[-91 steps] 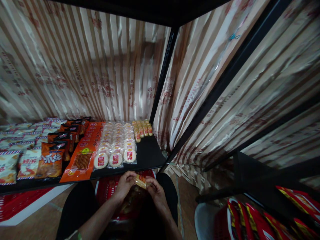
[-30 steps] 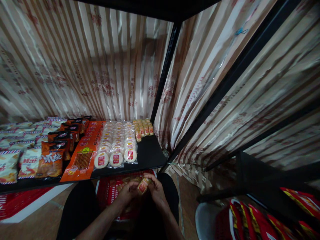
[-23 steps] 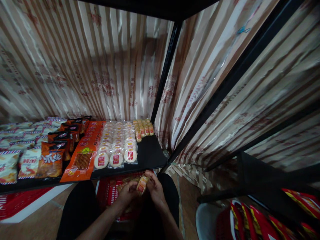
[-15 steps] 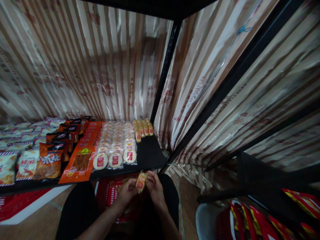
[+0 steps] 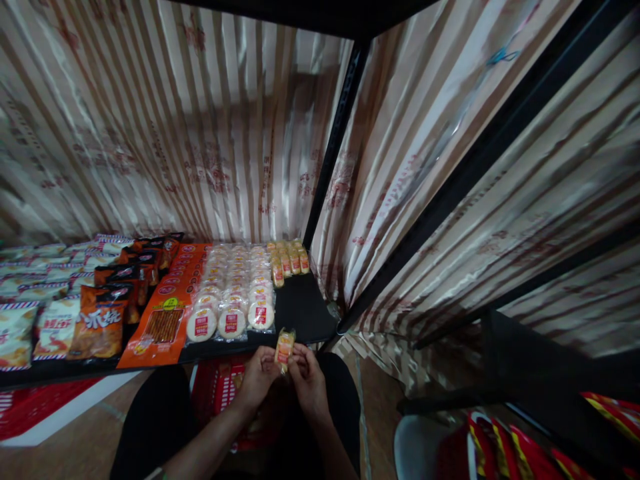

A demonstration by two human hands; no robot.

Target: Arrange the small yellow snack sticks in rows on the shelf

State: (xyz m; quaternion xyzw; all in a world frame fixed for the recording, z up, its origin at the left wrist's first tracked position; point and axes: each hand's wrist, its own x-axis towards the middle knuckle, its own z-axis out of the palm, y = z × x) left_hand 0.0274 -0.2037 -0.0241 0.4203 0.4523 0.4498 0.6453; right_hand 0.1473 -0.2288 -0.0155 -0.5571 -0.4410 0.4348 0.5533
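At lower center, the left hand (image 5: 260, 379) and right hand (image 5: 309, 381) pinch a wrapped snack (image 5: 285, 348) near the black shelf (image 5: 300, 307); light, even fingertip pressure should keep it from crushing.

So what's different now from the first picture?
The little wrapped snack was tipped sideways; now it points up and has moved forward, closer to the front edge of the shelf. The left hand and right hand hold it now as before; nothing was let go. The round white crackers and orange bags stayed put.
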